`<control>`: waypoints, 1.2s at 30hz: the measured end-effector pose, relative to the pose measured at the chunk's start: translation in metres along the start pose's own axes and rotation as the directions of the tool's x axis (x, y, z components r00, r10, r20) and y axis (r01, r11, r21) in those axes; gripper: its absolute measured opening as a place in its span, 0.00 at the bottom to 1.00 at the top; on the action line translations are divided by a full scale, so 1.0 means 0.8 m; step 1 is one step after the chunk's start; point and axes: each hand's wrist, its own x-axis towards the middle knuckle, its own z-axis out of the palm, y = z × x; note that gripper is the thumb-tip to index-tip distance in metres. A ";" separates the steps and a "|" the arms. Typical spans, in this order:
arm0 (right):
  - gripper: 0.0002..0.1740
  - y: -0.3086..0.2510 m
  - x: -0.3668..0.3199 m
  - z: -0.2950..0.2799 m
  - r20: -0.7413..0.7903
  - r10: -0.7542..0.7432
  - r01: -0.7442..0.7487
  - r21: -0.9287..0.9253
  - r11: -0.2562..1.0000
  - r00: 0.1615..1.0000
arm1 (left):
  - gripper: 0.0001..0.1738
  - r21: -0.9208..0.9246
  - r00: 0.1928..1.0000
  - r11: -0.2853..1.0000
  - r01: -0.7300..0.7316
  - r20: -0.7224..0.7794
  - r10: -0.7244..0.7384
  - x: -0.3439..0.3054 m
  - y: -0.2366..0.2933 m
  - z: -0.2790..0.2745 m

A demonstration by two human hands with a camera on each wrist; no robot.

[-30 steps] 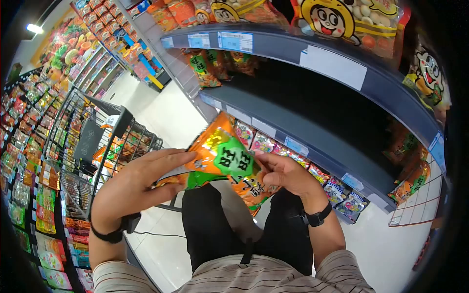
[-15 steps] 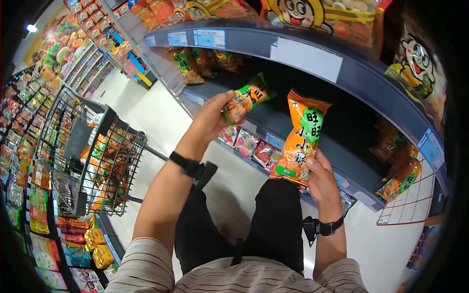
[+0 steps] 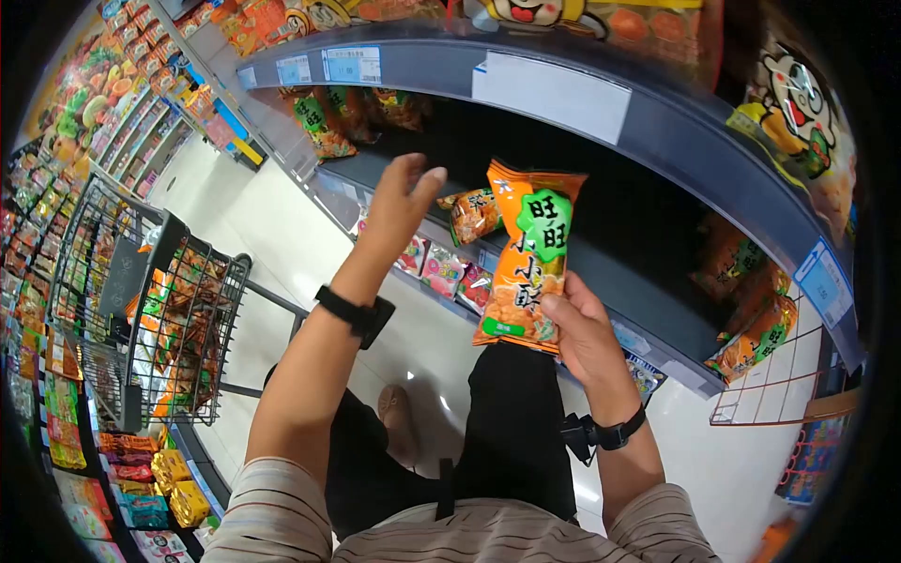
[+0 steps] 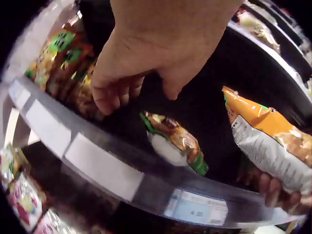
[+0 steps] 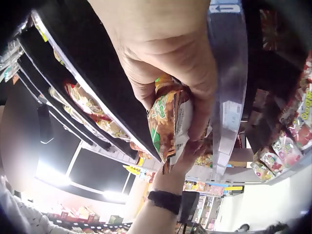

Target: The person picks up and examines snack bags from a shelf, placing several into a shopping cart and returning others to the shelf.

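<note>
My right hand [image 3: 587, 328] grips an orange snack bag [image 3: 526, 258] with a green label by its lower right side, thumb across the front. The bag stands upright before the shelf, and the right wrist view shows it end-on [image 5: 170, 119] between thumb and fingers. On the dark middle shelf [image 4: 214, 105] lies a second snack bag [image 4: 178, 141], near the front edge; the held bag partly hides it in the head view. Close above and behind that bag, my left hand [image 4: 151, 53] has its fingers loosely bent, with nothing in them.
Similar bags [image 3: 319, 122] stand at the shelf's left end, and others [image 3: 760, 338] at its right. Larger bags fill the shelf above, over a price-tag rail [image 3: 413, 70]. A wire shopping cart [image 3: 178, 328] with several orange bags stands at the left. Small colourful packets [image 3: 441, 272] sit lower down.
Both hands were together over the lap, then parted with a bag in each. My left hand has let go of its bag, which now lies on the shelf; my right still holds the other.
</note>
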 end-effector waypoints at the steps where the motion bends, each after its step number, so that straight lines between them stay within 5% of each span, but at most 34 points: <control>1: 0.28 0.002 0.010 0.007 0.007 -0.005 0.005 -0.018 1.000 1.000 | 0.33 -0.045 0.992 0.994 0.101 0.080 -0.097 -0.005 0.015 -0.019; 3: 0.28 0.006 0.030 0.023 0.024 -0.012 0.013 -0.051 0.999 1.000 | 0.30 -0.108 0.929 0.945 0.308 0.250 -0.274 -0.019 0.059 -0.059; 6: 0.30 0.017 0.065 0.051 0.034 -0.034 0.037 -0.089 0.995 0.999 | 0.30 -0.128 0.804 0.878 0.461 0.481 -0.351 -0.048 0.074 -0.088; 12: 0.35 0.041 0.114 0.089 0.134 -0.081 0.110 -0.229 0.967 0.988 | 0.42 -0.353 0.778 0.795 0.492 0.589 -0.220 -0.065 0.069 -0.087; 15: 0.36 0.042 0.123 0.096 0.169 -0.044 0.085 -0.243 0.966 0.985 | 0.39 -0.334 0.743 0.767 0.548 0.616 -0.262 -0.054 0.069 -0.092; 18: 0.35 0.044 0.127 0.089 0.202 -0.032 0.099 -0.327 0.940 0.979 | 0.34 -0.315 0.732 0.744 0.590 0.597 -0.328 -0.046 0.044 -0.097; 25: 0.31 0.042 0.108 0.073 0.164 0.057 0.014 -0.400 0.916 0.985 | 0.27 -0.416 0.879 0.797 0.437 0.386 -0.280 0.023 -0.029 -0.128; 36: 0.24 0.029 0.104 0.067 0.123 0.058 0.002 -0.441 0.897 0.991 | 0.34 -0.257 0.953 0.939 0.230 0.254 -0.164 0.132 -0.127 -0.126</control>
